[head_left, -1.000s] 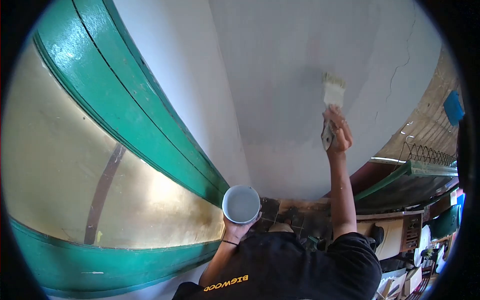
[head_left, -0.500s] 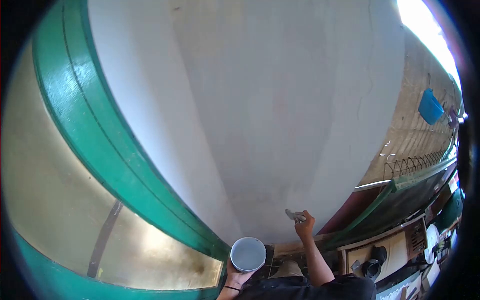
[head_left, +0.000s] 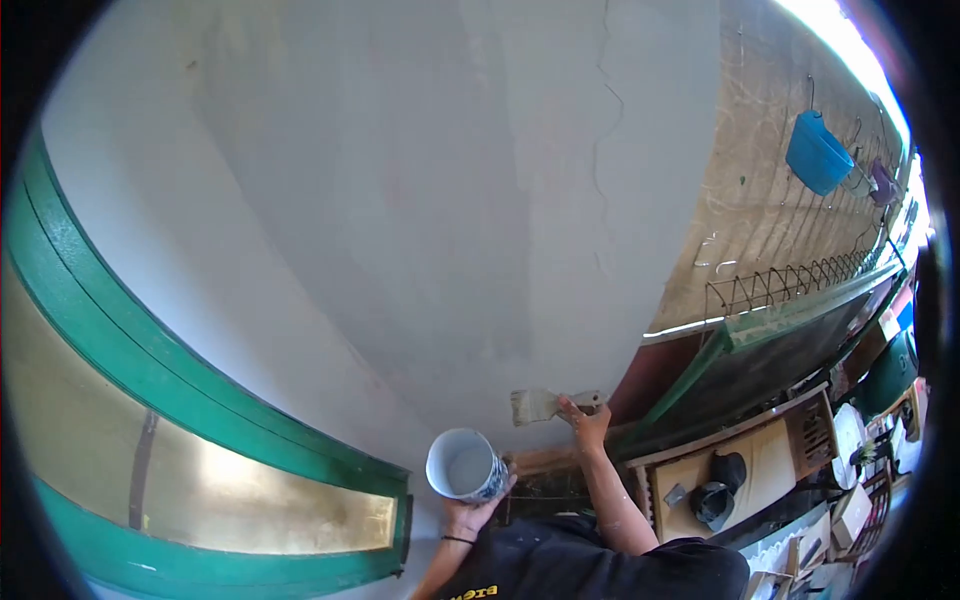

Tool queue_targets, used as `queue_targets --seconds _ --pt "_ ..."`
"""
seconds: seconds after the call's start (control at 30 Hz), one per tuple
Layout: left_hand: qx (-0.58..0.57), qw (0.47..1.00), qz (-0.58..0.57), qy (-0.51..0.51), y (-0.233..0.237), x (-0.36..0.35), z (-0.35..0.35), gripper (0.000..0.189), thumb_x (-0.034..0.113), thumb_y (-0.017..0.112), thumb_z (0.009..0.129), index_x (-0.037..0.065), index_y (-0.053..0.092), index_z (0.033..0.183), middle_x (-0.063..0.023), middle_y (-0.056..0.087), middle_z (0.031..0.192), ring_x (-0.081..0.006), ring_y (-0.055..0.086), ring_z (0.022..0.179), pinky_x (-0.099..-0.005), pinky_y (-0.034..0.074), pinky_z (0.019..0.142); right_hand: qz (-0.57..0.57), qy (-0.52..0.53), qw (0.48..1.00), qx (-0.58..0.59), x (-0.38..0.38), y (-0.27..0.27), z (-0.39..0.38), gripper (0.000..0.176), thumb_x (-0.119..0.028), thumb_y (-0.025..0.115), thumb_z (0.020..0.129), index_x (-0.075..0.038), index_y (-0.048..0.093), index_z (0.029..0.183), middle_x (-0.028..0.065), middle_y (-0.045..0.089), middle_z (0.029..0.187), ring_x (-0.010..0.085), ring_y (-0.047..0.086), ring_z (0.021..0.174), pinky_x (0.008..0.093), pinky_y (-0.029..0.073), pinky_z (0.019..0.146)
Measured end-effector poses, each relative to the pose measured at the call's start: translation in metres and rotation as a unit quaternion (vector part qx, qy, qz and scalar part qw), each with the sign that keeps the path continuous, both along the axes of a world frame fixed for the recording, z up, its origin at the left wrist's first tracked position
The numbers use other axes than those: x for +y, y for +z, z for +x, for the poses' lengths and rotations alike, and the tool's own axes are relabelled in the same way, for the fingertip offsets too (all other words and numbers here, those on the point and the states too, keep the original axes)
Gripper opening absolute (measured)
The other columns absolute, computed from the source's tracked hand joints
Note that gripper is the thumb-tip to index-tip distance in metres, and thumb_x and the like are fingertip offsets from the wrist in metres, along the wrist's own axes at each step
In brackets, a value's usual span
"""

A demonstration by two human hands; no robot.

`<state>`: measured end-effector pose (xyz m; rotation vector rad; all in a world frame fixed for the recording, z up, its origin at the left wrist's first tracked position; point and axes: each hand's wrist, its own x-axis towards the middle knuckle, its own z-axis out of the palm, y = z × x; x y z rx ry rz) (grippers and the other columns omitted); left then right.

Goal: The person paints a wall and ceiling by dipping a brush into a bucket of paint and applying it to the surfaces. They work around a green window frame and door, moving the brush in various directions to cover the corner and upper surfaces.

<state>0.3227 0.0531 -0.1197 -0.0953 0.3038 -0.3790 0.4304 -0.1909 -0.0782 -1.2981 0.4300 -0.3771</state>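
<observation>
My right hand point(head_left: 590, 425) is closed around the handle of a flat paintbrush point(head_left: 537, 406), whose pale, paint-coated bristles point left in front of the wall. In my left hand point(head_left: 475, 512) I hold a white paint bucket point(head_left: 462, 462) with a blue pattern on its side. The bucket tilts a little, and some pale liquid shows inside it. The brush is to the right of the bucket and above its rim, apart from it. Behind both stands a tall wall point(head_left: 420, 230) coated white and pale grey, with a thin crack running down its right part.
A green-framed window or door panel point(head_left: 250, 440) borders the wall at left. At right, a blue basket point(head_left: 820, 155) hangs above a wire rack point(head_left: 790, 290) and a dark green-edged board point(head_left: 750, 370). A wooden bench point(head_left: 765, 470) with dark caps stands lower right.
My view has swung to the right. The brush has turned so its broad side shows, pointing left. The bucket has tilted, and its patterned side now shows.
</observation>
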Motion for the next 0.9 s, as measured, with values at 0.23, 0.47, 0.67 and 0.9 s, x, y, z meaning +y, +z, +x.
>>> queue_targets --seconds 0.23,0.47,0.67,0.9 --pt "0.0 0.999 0.027 -0.026 0.014 -0.063 0.015 0.086 0.068 0.051 0.09 0.006 0.044 0.15 -0.0251 0.048 0.149 -0.0539 0.039 0.14 -0.072 0.027 0.116 -0.111 0.013 0.99 -0.089 -0.078 0.046 -0.018 0.025 -0.007 0.084 0.081 -0.001 0.066 0.097 0.0051 0.072 0.089 0.0127 0.066 0.079 0.0292 0.054 0.073" --pt "-0.034 0.994 0.092 -0.049 0.003 -0.113 0.044 0.069 0.057 0.045 0.098 0.014 0.045 0.152 -0.0172 0.045 0.155 -0.0453 0.039 0.143 -0.0684 0.032 0.114 -0.254 -0.049 0.93 -0.263 -0.119 0.147 -0.045 0.025 -0.004 0.088 0.078 0.002 0.068 0.093 0.0085 0.07 0.097 0.0161 0.069 0.092 0.0268 0.055 0.078" --pt "-0.078 0.983 0.147 -0.078 0.024 -0.144 0.061 0.065 0.059 0.043 0.1 0.015 0.053 0.145 -0.0106 0.054 0.148 -0.031 0.049 0.139 -0.0549 0.04 0.114 -0.262 0.033 0.928 -0.262 -0.12 0.173 -0.065 0.032 -0.011 0.092 0.074 0.003 0.068 0.09 0.011 0.072 0.089 0.0172 0.073 0.08 0.0282 0.058 0.073" --pt "-0.103 0.978 0.149 -0.102 0.015 -0.154 0.077 0.061 0.052 0.046 0.101 0.013 0.05 0.148 -0.0105 0.053 0.15 -0.0305 0.049 0.139 -0.0528 0.036 0.117 -0.359 0.128 0.917 -0.116 -0.099 0.149 -0.055 0.038 -0.012 0.091 0.075 0.0 0.06 0.093 0.0146 0.071 0.075 0.025 0.076 0.07 0.0314 0.057 0.06"
